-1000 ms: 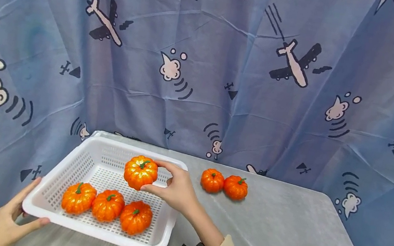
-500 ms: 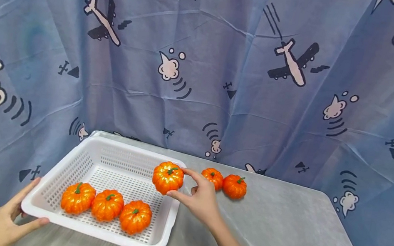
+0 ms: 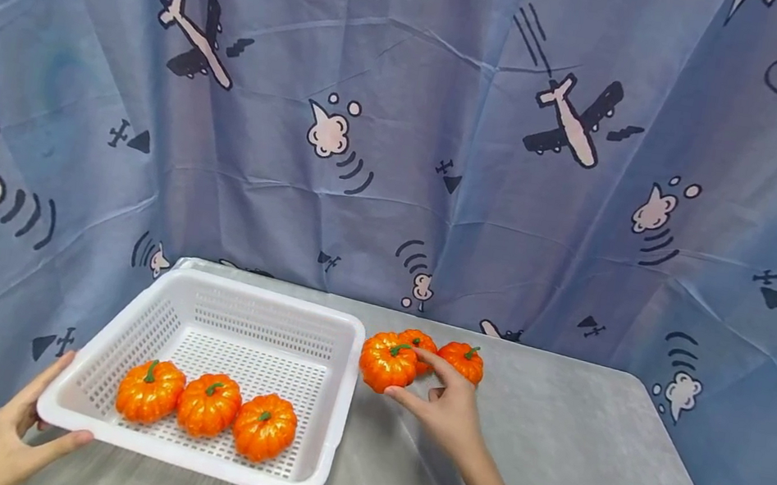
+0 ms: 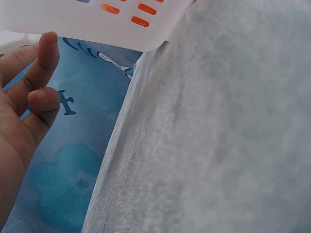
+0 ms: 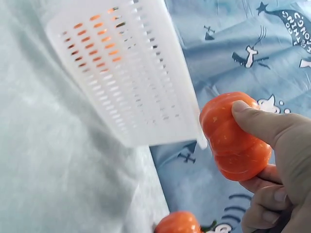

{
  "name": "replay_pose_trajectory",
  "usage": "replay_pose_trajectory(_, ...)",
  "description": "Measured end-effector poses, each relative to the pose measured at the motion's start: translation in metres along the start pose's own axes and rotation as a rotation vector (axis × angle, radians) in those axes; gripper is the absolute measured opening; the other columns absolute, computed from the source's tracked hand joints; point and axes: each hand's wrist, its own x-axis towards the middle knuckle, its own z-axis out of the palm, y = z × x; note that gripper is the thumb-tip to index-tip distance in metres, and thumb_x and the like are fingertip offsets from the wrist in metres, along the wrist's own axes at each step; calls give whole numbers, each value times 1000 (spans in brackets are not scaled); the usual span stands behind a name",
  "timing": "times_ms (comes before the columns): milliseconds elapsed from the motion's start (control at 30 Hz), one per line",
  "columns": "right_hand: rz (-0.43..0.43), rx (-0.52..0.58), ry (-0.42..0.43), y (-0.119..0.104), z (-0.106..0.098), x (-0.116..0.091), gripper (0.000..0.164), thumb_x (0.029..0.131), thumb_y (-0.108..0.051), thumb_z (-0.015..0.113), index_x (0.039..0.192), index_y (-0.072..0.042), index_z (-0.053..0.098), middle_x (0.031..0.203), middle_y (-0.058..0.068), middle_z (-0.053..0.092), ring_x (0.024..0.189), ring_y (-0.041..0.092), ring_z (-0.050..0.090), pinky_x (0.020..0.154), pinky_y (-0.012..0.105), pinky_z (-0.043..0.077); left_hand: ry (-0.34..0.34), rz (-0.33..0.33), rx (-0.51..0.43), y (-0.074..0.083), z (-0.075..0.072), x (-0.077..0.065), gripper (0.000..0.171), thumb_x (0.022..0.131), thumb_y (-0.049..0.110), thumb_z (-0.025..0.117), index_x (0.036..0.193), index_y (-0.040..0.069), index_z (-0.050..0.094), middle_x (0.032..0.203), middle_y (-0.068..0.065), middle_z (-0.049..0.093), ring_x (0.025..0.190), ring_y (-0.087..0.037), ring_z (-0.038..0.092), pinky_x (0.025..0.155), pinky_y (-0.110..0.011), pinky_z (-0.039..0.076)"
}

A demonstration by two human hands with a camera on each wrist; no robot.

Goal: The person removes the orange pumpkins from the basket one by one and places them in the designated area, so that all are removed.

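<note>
My right hand (image 3: pixel 447 412) pinches a small orange pumpkin (image 3: pixel 386 365) with a green stem between thumb and fingers, just off the basket's right side. The right wrist view shows the thumb pressed on this pumpkin (image 5: pixel 235 138) and fingers beneath it. At the front left corner of the white plastic basket (image 3: pixel 179 458), my left hand (image 3: pixel 20 423) holds the rim, thumb at the front. Three pumpkins lie in a row inside: a left one (image 3: pixel 149 393), a middle one (image 3: pixel 209 406) and a right one (image 3: pixel 265 427).
Two more pumpkins sit on the grey-covered table (image 3: pixel 566 466) behind the right hand: one partly hidden pumpkin (image 3: pixel 421 342) and its right neighbour (image 3: pixel 465 359). A blue curtain (image 3: pixel 386 151) with printed airplanes hangs along the table's back edge.
My right hand has carried its pumpkin rightward from above the basket to past the right rim, in front of the table pumpkins. The left hand and basket stay put.
</note>
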Motion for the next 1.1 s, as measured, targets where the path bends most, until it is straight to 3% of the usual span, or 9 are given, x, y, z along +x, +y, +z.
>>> replay_pose_trajectory(33, 11, 3, 0, 3, -2, -1, 73, 70, -28, 101, 136, -12, 72, 98, 9, 73, 45, 5, 22, 47, 21, 26, 1, -2, 2, 0, 0, 0, 106, 84, 6, 91, 169, 16, 29, 124, 47, 39, 88, 5, 49, 65, -19, 38)
replay_pose_trajectory(100, 27, 4, 3, 9, -5, -2, 74, 71, -28, 101, 136, -10, 72, 129, 16, 71, 45, 4, 22, 48, 21, 26, 0, -2, 5, 0, -1, 1, 106, 83, 7, 91, 169, 15, 29, 122, 47, 39, 87, 4, 49, 65, -19, 39)
replay_pose_trajectory(167, 46, 0, 5, 15, -7, -3, 74, 72, -28, 101, 137, -9, 71, 137, 17, 69, 46, 5, 22, 48, 21, 26, -1, -3, 9, 0, -1, 0, 107, 83, 7, 91, 169, 16, 29, 121, 48, 39, 87, 4, 50, 65, -19, 39)
replay_pose_trajectory(333, 81, -20, 14, 32, -10, -5, 73, 74, -29, 100, 138, -9, 70, 136, 17, 69, 46, 6, 23, 47, 21, 27, -3, 2, 9, -1, -1, 0, 107, 83, 6, 91, 170, 18, 28, 123, 47, 39, 88, 5, 49, 66, -18, 39)
replay_pose_trajectory(567, 99, -52, 36, 52, -9, -7, 68, 73, -31, 100, 132, -9, 73, 127, 14, 73, 44, 5, 23, 47, 22, 29, 0, -2, 18, 2, -1, 1, 107, 83, 7, 91, 169, 13, 29, 121, 47, 39, 87, 4, 49, 65, -21, 37)
replay_pose_trajectory(1100, 85, -100, 33, 87, 0, -7, 70, 74, -33, 99, 133, -5, 72, 127, 17, 73, 51, 5, 19, 54, 23, 33, 19, 2, 26, 1, 0, 0, 108, 81, 8, 93, 169, 14, 31, 117, 43, 43, 86, 3, 47, 64, -22, 34)
